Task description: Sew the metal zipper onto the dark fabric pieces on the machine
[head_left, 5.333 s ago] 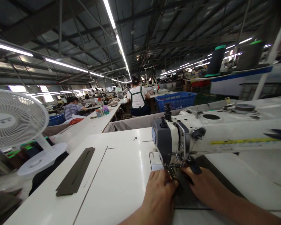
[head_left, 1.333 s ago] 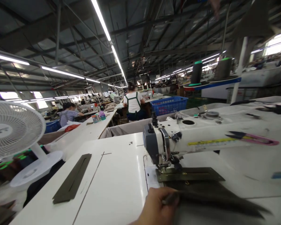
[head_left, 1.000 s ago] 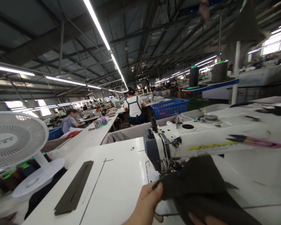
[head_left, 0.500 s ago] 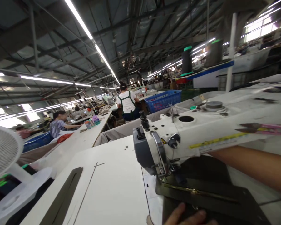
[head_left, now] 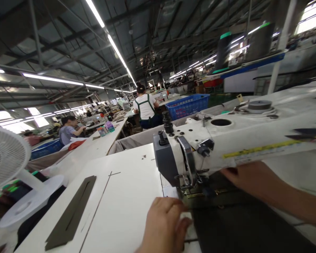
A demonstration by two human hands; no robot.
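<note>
A dark olive fabric piece [head_left: 234, 225] lies under the presser foot of a white sewing machine [head_left: 200, 147]. A brass-coloured zipper [head_left: 196, 195] runs across it by the foot, and a small metal ring shows just in front. My left hand [head_left: 164, 225] is at the fabric's left edge, just in front of the needle area. Its fingers are curled towards the thumb; what lies between them is unclear. Beyond the machine arm, my right hand [head_left: 249, 175] reaches in from the right to the fabric's far side. Its fingertips are blurred and partly hidden.
Olive strips [head_left: 73, 211] lie stacked on the white table [head_left: 121, 196], near a white fan [head_left: 9, 154]. Thread snips [head_left: 309, 135] rest on the machine arm. Behind are a blue crate [head_left: 186, 107], a seated person [head_left: 146, 109] and another person [head_left: 68, 131] at the left.
My left hand has come off the front of the fabric to its left edge, fingers now curled. My right hand has come into sight. The fabric has turned and shifted left at the foot.
</note>
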